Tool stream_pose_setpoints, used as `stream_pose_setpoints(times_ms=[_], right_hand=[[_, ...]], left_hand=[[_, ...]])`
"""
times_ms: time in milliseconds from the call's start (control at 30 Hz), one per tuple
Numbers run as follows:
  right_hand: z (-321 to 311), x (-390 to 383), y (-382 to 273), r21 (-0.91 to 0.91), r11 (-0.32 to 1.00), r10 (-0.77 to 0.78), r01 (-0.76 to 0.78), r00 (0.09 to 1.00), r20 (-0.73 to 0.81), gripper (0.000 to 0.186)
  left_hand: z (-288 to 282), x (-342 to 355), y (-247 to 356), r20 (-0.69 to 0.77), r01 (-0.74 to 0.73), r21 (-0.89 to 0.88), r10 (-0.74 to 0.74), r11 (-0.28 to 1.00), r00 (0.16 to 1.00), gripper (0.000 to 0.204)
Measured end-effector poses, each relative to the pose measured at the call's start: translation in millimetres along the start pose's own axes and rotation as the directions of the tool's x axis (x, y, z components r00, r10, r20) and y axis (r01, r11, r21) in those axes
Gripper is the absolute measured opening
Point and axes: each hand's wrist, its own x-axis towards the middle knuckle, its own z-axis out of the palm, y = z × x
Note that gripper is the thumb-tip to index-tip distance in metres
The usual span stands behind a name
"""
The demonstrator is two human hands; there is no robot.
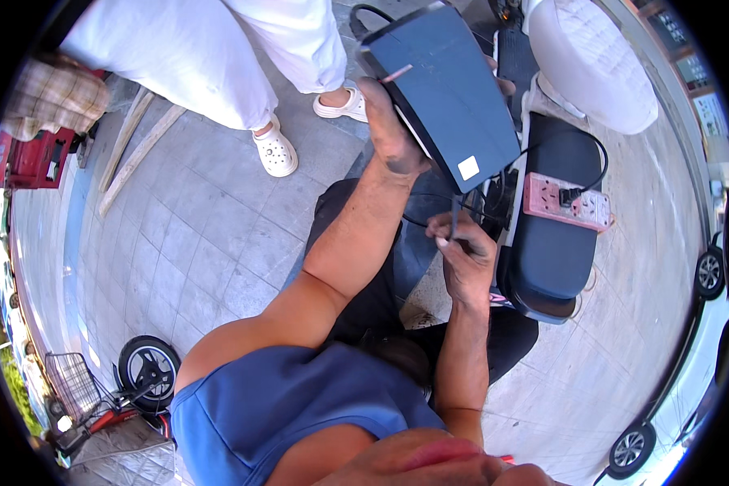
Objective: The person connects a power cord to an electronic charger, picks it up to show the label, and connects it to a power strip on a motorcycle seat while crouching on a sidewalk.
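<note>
Dark blue box (445,97): held clear of the paved floor (186,219), tilted, just left of the black padded seat (551,263). It bears 1 white square label (468,168), near the corner of its lower end.

My left hand (393,134) grips the box at its left edge, thumb up along the side, the remaining fingers largely hidden. Fingertips also show at the box's right edge; I cannot tell whose they are.

My right hand (470,255) is closed, fingers pinched on 1 slim dark item (454,212) just below the box's lower end. Its type cannot be determined.

Seat: 1 pink power strip (547,194) lies across it, from near the left edge to the right edge. 1 black plug (570,196) sits in the strip; its black cord (603,158) loops up and back toward the box.

Surroundings: 1 person in white trousers (178,65) and white clogs (276,154) stands beyond my left arm. 2 wooden strips (138,162) lie on the floor at far left.
</note>
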Motion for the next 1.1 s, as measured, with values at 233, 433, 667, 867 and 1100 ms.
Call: stream_pose_setpoints(times_ms=[233, 433, 667, 867, 1100], right_hand=[[-30.8, -16.5, 57.7, 0.038, 0.911, 0.353, -0.41, 0.731, -0.583, 0.02], [-50.9, -6.7, 69.5, 0.059, 0.984, 0.157, -0.166, 0.673, -0.723, 0.024], [-46.5, 10.6, 75.2, 0.166, 0.986, 0.137, -0.012, 0.626, -0.768, 0.027], [-51.9, -4.2, 82.0, 0.071, 0.997, 0.077, -0.035, 0.617, -0.783, 0.025], [-59.2, -2.1, 68.6, 0.193, 0.981, 0.135, 0.008, 0.686, -0.715, 0.035]], left_hand=[[-14.4, 5.9, -2.1, -0.081, -0.018, -0.072, 0.012, 0.997, 0.997, 0.097], [-11.7, 2.4, -2.7, -0.131, -0.016, -0.276, -0.021, 0.961, 0.991, 0.097], [-16.7, -2.3, -5.2, -0.092, 0.006, -0.296, -0.035, 0.955, 0.995, 0.101], [-27.2, -4.8, -6.4, -0.067, -0.003, -0.268, -0.016, 0.963, 0.998, 0.105], [-31.6, -9.3, 4.0, -0.115, 0.045, -0.187, -0.068, 0.981, 0.991, 0.112]])
